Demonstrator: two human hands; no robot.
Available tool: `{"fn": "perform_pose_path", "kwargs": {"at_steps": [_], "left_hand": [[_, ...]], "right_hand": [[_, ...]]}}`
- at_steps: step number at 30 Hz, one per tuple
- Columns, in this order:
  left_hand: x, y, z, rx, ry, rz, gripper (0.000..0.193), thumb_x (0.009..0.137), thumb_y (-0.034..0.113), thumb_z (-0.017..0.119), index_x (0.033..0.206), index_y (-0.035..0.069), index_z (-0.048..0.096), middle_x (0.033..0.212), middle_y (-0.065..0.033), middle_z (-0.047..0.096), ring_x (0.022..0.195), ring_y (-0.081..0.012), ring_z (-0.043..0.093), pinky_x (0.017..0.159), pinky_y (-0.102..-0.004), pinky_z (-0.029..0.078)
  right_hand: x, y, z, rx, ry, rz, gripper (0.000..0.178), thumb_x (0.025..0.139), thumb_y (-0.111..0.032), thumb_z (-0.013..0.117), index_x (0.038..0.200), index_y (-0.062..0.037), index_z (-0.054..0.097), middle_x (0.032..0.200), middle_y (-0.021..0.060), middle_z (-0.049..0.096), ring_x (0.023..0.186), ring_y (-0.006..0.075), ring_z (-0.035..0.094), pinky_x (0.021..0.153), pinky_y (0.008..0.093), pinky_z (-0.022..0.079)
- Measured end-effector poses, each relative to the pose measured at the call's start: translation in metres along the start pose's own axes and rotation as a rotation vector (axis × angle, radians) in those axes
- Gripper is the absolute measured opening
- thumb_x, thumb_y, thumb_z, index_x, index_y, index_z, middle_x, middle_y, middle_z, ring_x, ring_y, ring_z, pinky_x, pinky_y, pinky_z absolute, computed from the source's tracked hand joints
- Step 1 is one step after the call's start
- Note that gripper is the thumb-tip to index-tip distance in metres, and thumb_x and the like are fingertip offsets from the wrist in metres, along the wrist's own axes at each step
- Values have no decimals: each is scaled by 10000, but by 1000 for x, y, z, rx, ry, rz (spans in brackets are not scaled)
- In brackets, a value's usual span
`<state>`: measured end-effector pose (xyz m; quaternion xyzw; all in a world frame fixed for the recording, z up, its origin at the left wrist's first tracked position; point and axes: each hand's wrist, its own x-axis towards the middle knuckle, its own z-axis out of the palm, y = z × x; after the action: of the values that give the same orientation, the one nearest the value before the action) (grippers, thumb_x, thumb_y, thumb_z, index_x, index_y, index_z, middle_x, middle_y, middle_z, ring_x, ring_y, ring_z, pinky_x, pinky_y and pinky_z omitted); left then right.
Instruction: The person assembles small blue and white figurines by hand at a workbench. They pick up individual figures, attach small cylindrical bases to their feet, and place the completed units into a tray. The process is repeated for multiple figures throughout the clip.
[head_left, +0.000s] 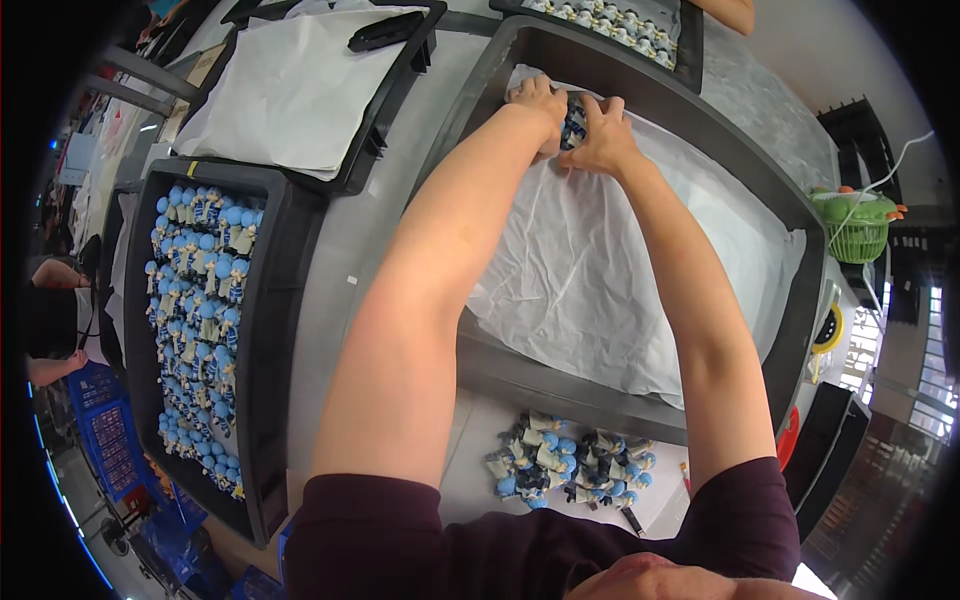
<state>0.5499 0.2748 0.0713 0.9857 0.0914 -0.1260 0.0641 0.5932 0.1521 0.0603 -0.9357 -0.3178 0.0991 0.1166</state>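
Both arms reach to the far left corner of a large grey tray (640, 405) lined with white paper (590, 270). Between my hands is a small cluster of figurines (574, 127), dark blue and pale, standing on the paper. My left hand (540, 112) is closed around their left side, fingers curled. From the right, my right hand (604, 138) grips them with bent fingers and thumb. The hands cover most of the cluster. A pile of blue-headed figurines (565, 460) lies on the table close to my body, outside the tray.
At left stands a black crate (270, 330) holding rows of blue-headed figurines (203, 290). Behind it, another tray holds white paper sheets (280, 90) and a black object (386, 32). More figurines (620, 30) fill a far tray. A green basket (858, 225) is at right.
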Motion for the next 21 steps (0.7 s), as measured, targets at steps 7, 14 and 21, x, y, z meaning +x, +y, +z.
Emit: {"fn": "perform_pose_path", "kwargs": {"at_steps": [7, 14, 21], "left_hand": [[-18, 10, -3, 133, 82, 21, 835, 517, 164, 786, 1228, 49, 365, 1165, -150, 482, 1171, -326, 394, 884, -409, 423], [-60, 19, -31, 47, 370, 149, 652, 598, 164, 713, 1160, 49, 402, 1063, -150, 555, 992, -341, 518, 794, -414, 476], [-285, 33, -82, -598, 145, 336, 613, 567, 85, 663, 1142, 20, 459, 962, -123, 542, 869, -300, 523, 762, -361, 452]], "right_hand": [[1, -2, 7, 14, 69, 14, 1046, 454, -364, 812, 1322, -65, 311, 1226, 147, 400, 1107, 349, 425, 935, 412, 388], [-16, 15, -1, 170, 242, 29, 843, 433, -357, 791, 1171, -69, 503, 1100, 174, 512, 1015, 301, 543, 861, 362, 458], [-213, -34, -133, 671, -137, -180, 621, 594, -117, 658, 1166, 7, 451, 908, 129, 562, 715, 183, 556, 606, 303, 448]]}}
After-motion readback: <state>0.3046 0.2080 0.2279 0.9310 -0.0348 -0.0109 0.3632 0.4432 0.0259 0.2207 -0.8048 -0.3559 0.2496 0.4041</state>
